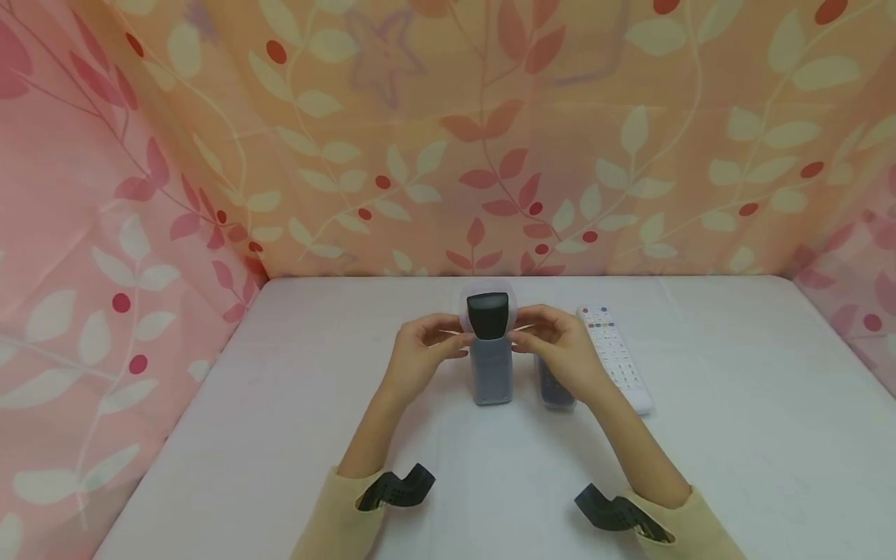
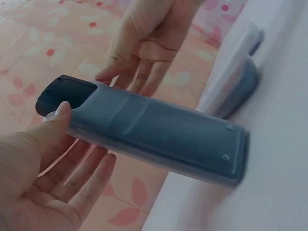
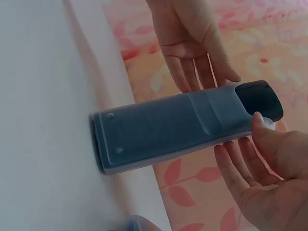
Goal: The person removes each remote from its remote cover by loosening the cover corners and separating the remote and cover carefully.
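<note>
- Remote point(image 1: 488, 315) is standing up in the middle of the frame, black end on top, and most of it is sitting inside a clear cover point(image 1: 493, 377). Its bottom is touching the white table point(image 1: 245, 435) or hanging just over it; I cannot tell which.
- Left hand point(image 1: 420, 350) is pinching the cover near its top, thumb in front, the other fingers bending loosely behind and spreading a bit.
- Right hand point(image 1: 563, 350) is pinching the other side in the same way.
- The remote is looking stiff and not very heavy. The cover is looking thin and bendy, maybe slippery, so a hard pull could be tearing it. Holding both sides near the top is looking like a good way.
- Just to the right, a dark remote point(image 1: 556, 393) is lying partly under the right hand's view. A white remote point(image 1: 621, 358) is lying farther right. Moving that way could be bumping them.
- More room is opening at the left and lower middle of the frame. The far table edge is running just above the black end, by the flowery cloth point(image 1: 350, 117).
</note>
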